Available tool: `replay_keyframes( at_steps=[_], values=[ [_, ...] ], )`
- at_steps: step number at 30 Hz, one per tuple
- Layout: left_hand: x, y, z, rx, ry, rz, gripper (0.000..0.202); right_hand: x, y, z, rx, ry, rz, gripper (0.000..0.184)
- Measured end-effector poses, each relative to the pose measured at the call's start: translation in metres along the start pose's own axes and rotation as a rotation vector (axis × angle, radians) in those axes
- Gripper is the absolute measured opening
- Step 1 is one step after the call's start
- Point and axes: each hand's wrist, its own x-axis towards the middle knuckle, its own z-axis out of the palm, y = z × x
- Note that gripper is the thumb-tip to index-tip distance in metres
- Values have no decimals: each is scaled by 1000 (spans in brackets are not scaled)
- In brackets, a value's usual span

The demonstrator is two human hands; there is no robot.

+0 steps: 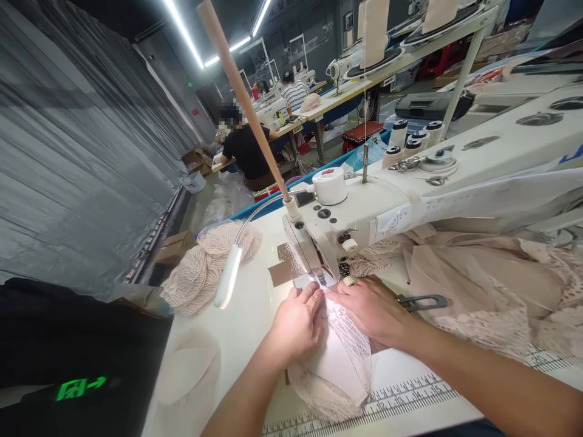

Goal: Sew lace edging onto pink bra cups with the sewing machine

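Observation:
A white sewing machine [364, 212] stands on a white table [255, 303]. Under its needle lies a beige lace piece [339, 358] with a white lining. My left hand [298, 321] presses on the left side of the lace, fingers together and pointing toward the needle. My right hand [368, 306] lies on the right side of the lace, fingers flat and close to the presser foot. Both hands touch the fabric just in front of the needle.
A pile of beige lace cups [200, 270] sits at the table's left, more lace fabric [492, 285] at the right. A gooseneck lamp [228, 276] hangs by the needle. Thread snips [421, 301] lie beside my right hand. Other people sit at machines behind.

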Motion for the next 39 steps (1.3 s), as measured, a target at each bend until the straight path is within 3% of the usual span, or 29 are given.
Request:
replay_keyframes(
  at_steps=[8, 16, 20, 23, 27, 34, 39],
  values=[
    [13, -25, -5, -26, -70, 105, 57, 4, 0, 11, -41, 44, 50, 37],
    [18, -35, -11, 18, -146, 123, 62, 3, -3, 3, -41, 28, 1, 32],
    [5, -23, -13, 49, -26, 101, 52, 1, 2, -4, 76, 43, -17, 37],
    [-9, -8, -14, -49, 93, 123, 39, -1, 6, -5, 126, 70, -34, 39],
    [-16, 4, -2, -102, 155, 109, 16, -1, 8, -5, 133, 65, -38, 36],
    [-18, 3, 12, -194, 229, 23, 17, -3, 2, -24, 151, -3, -49, 33],
    [-20, 7, 12, -208, 224, 79, 16, -13, -6, -37, 157, -94, -104, 28]
  ],
)
